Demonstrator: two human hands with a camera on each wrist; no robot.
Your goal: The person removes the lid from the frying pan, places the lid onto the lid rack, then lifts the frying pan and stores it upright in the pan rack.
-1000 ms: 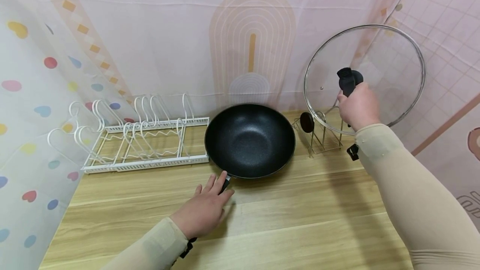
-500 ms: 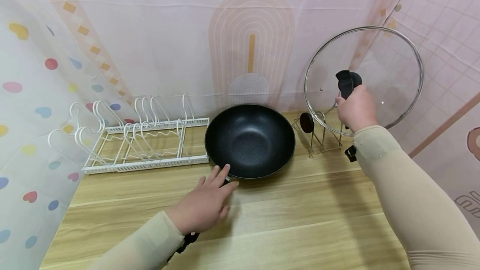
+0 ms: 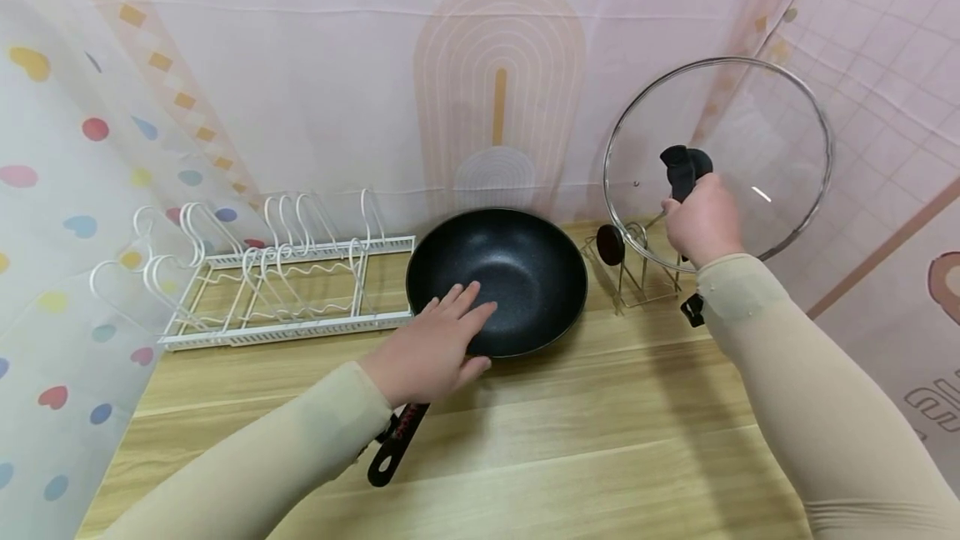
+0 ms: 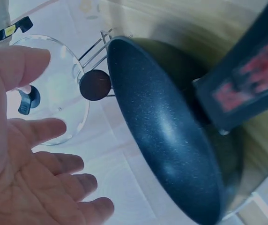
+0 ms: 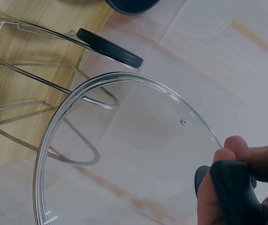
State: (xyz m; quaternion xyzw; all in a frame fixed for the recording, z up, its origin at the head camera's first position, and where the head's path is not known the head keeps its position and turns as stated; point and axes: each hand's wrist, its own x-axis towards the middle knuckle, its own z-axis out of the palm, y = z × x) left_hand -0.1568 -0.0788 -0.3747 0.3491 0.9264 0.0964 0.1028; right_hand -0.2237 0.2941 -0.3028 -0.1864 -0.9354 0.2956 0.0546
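A black wok (image 3: 525, 282) rests on the wooden table, its long handle (image 3: 399, 448) pointing toward the front left. My left hand (image 3: 427, 352), fingers spread and nearly straight, hovers over the wok's near left rim; the left wrist view shows the palm holding nothing, beside the wok. My right hand (image 3: 707, 222) grips the black knob (image 3: 681, 172) of a large glass lid (image 3: 772, 140) with a metal rim. The lid stands tilted almost upright, its lower edge at a small wire rack (image 3: 645, 300). In the right wrist view, fingers (image 5: 237, 145) curl round the knob.
A white wire rack (image 3: 315, 327) with upright loops stands left of the wok, close to its rim. A dark round disc (image 3: 610, 245) sits at the wire rack on the right. Patterned curtains (image 3: 337, 90) hang behind and at both sides.
My left hand has moved off the wok's handle, forward and up over its rim, uncovering the handle. The right hand and lid have shifted slightly left and down in view.
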